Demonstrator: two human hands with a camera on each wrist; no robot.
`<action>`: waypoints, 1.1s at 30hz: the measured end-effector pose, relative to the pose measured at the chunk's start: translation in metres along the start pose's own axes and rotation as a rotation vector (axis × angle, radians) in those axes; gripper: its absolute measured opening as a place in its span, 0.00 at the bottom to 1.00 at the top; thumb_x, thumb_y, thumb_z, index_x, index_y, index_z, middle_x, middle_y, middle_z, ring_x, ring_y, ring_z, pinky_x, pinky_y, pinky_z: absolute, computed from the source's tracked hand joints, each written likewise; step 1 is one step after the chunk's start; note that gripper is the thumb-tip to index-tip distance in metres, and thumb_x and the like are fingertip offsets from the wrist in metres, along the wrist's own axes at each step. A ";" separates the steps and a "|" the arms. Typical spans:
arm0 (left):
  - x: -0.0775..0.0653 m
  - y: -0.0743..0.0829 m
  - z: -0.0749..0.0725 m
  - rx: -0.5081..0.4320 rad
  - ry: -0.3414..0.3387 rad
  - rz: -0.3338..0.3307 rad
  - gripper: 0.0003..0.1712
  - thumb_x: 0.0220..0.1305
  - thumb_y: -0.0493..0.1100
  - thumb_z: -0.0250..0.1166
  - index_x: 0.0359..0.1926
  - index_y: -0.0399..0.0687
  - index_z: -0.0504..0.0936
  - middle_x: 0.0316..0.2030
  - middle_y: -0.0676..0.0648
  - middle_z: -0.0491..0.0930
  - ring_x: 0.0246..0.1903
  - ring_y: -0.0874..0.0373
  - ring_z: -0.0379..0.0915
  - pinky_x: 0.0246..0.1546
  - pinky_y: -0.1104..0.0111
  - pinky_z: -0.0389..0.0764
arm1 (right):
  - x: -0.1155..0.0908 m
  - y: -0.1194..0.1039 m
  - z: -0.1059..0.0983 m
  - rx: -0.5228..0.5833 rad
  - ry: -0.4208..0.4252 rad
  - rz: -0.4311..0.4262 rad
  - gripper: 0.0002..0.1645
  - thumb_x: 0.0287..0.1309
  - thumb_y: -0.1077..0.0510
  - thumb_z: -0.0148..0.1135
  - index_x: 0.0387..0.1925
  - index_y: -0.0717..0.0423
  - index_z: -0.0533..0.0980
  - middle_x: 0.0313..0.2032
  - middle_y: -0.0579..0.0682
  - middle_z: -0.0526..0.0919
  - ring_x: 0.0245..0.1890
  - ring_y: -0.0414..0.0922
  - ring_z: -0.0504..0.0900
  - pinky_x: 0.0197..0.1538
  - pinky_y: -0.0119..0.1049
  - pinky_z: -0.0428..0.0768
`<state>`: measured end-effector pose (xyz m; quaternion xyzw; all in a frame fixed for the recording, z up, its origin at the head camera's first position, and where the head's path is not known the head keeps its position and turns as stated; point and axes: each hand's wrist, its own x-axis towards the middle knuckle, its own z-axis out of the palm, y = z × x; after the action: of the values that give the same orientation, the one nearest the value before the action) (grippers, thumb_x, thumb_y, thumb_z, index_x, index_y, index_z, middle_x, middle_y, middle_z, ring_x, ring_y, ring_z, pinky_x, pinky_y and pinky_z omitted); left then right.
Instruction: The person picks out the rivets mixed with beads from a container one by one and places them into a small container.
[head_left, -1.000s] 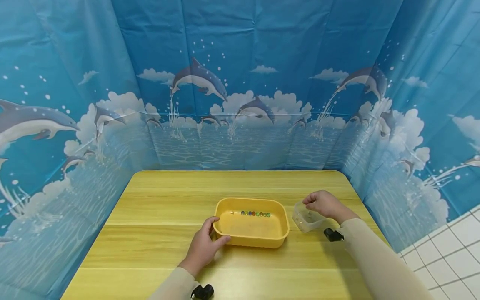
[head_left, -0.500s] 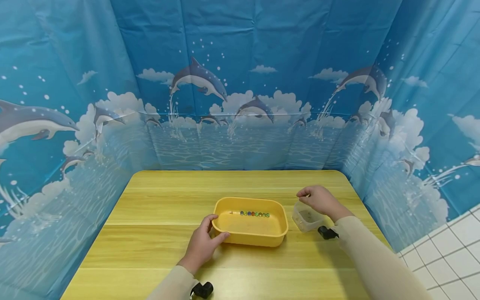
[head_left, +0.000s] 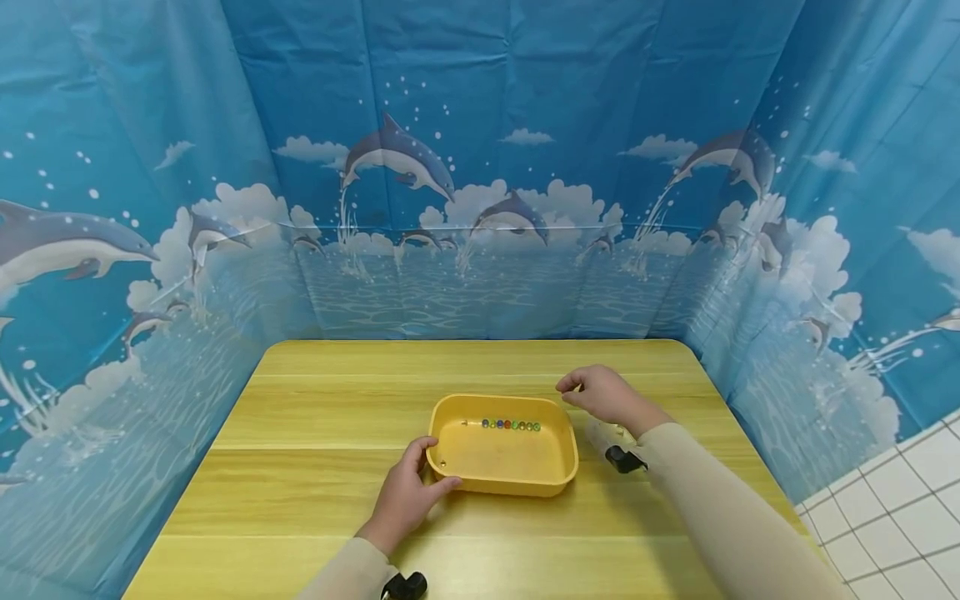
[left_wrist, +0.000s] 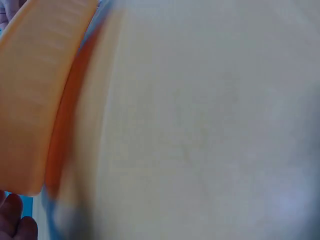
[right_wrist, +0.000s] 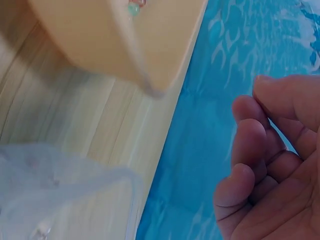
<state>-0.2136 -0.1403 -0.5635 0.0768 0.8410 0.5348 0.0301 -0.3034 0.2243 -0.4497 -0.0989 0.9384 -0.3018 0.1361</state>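
A yellow tub [head_left: 498, 487] stands on the table with a row of several coloured glass marbles [head_left: 514, 426] along its far side. One more marble [head_left: 442, 463] lies near the front left corner. My left hand [head_left: 402, 497] grips the tub's left end, thumb on the front rim and fingers on the side. Beyond the tub's far right corner, my right hand [head_left: 603, 393] hovers with thumb and forefinger tips together. In the right wrist view its other fingers [right_wrist: 247, 137] curl loosely; I cannot tell whether something small is pinched.
A small clear plastic container [head_left: 600, 437], with marbles in it, stands right of the tub, partly hidden under my right wrist. The wood-grain table [head_left: 300, 467] meets a blue dolphin-print curtain [head_left: 480, 283] behind and at both sides.
My right hand has moved left from over the clear container toward the tub's far right corner. A marble now shows in the tub's front left corner. My left hand keeps its grip.
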 end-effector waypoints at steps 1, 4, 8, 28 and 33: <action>-0.001 -0.001 0.000 -0.005 -0.003 -0.002 0.47 0.57 0.56 0.81 0.72 0.44 0.70 0.73 0.37 0.73 0.74 0.44 0.69 0.74 0.50 0.70 | 0.001 -0.003 0.002 0.005 -0.008 -0.004 0.16 0.75 0.57 0.62 0.59 0.56 0.84 0.52 0.51 0.88 0.53 0.50 0.87 0.55 0.49 0.87; -0.002 -0.003 0.001 -0.020 -0.015 -0.005 0.48 0.56 0.55 0.82 0.72 0.44 0.70 0.73 0.37 0.73 0.74 0.45 0.69 0.74 0.53 0.70 | 0.005 -0.010 0.008 0.011 -0.026 -0.017 0.18 0.75 0.57 0.62 0.60 0.57 0.84 0.52 0.51 0.89 0.53 0.50 0.87 0.56 0.49 0.88; -0.002 -0.006 0.003 -0.040 -0.025 -0.002 0.48 0.58 0.54 0.81 0.72 0.44 0.69 0.72 0.36 0.73 0.73 0.44 0.70 0.73 0.53 0.71 | 0.010 -0.016 0.018 0.006 -0.041 -0.055 0.17 0.74 0.58 0.64 0.59 0.56 0.85 0.54 0.51 0.89 0.55 0.50 0.86 0.56 0.49 0.88; -0.004 -0.007 0.000 -0.073 -0.088 -0.038 0.51 0.67 0.53 0.75 0.82 0.53 0.58 0.78 0.38 0.65 0.77 0.42 0.64 0.76 0.53 0.67 | 0.033 -0.060 0.066 0.069 -0.144 -0.159 0.18 0.70 0.60 0.68 0.59 0.56 0.85 0.57 0.54 0.88 0.47 0.45 0.89 0.48 0.41 0.88; -0.004 -0.011 0.000 -0.070 -0.089 -0.036 0.51 0.67 0.55 0.74 0.82 0.53 0.57 0.79 0.39 0.63 0.79 0.44 0.61 0.77 0.52 0.64 | 0.038 -0.068 0.074 0.072 -0.151 -0.179 0.18 0.69 0.59 0.69 0.59 0.56 0.85 0.56 0.54 0.88 0.44 0.45 0.89 0.46 0.39 0.88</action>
<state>-0.2104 -0.1455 -0.5731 0.0845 0.8209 0.5592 0.0798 -0.3085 0.1200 -0.4743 -0.1997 0.9014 -0.3381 0.1824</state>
